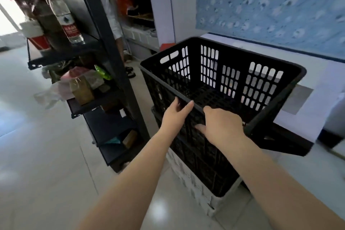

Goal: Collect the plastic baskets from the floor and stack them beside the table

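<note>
A large black slotted plastic basket (233,73) is held tilted above a white basket (194,183) that stands on the floor, its lower end sunk into the white one. My left hand (175,115) grips the black basket's near rim, thumb over the edge. My right hand (222,125) grips the same rim just to the right, fingers over the top. Another black basket part (283,140) shows behind at the right. A white-topped table (317,84) stands just behind the baskets against the wall.
A dark metal shelf rack (104,84) with a bottle, boxes and bags stands close on the left. A person's legs (121,46) stand beyond it near sandals. White tiled floor (46,164) spreads to the left. A blue patterned cloth (270,5) hangs on the wall.
</note>
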The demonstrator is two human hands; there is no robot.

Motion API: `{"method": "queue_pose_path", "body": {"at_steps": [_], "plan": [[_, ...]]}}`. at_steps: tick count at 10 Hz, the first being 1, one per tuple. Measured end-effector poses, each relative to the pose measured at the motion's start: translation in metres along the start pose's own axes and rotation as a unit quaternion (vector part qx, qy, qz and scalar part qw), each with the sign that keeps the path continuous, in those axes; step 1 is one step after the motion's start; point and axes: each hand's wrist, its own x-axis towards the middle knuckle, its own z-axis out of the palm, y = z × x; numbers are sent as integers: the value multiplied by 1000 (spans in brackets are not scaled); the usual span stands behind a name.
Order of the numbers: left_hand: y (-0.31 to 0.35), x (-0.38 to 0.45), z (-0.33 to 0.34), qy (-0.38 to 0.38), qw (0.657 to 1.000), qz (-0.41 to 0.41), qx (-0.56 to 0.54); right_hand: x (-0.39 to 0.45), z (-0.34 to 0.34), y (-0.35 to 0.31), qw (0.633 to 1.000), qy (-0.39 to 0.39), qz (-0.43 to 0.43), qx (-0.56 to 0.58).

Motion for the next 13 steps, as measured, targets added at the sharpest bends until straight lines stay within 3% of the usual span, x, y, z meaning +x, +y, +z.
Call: {"method": "queue_pose_path", "body": {"at_steps": [1, 3, 4, 5, 6, 7, 8, 10, 11, 13], "plan": [[-2, 1, -3, 5, 996, 53, 75, 5, 16, 5, 997, 69, -9, -40], [-13, 19, -26, 27, 968, 133, 212, 13, 21, 10, 993, 94, 10, -72], [-14, 31, -41, 24, 912, 224, 343, 13, 24, 8, 995, 71, 26, -67], [-17, 47, -54, 19, 850, 350, 393, 13, 22, 4, 993, 92, 45, -55], [-22, 59, -57, 12, 815, 422, 396, 12, 26, 1, 991, 83, 67, -84], [-23, 65, -63, -4, 799, 449, 400, 9, 20, -8, 987, 102, 106, -62], [-16, 67, -73, -79, 792, 423, 433, 8, 20, -22, 978, 112, 152, -86], [-1, 64, -106, -210, 705, 389, 554, -1, 21, -70, 932, -31, 332, -142], [7, 55, -123, -234, 708, 382, 546, -26, 20, -104, 919, -39, 371, -127], [26, 27, -169, -232, 700, 408, 539, -86, -13, -163, 909, 41, 391, -135]]}}
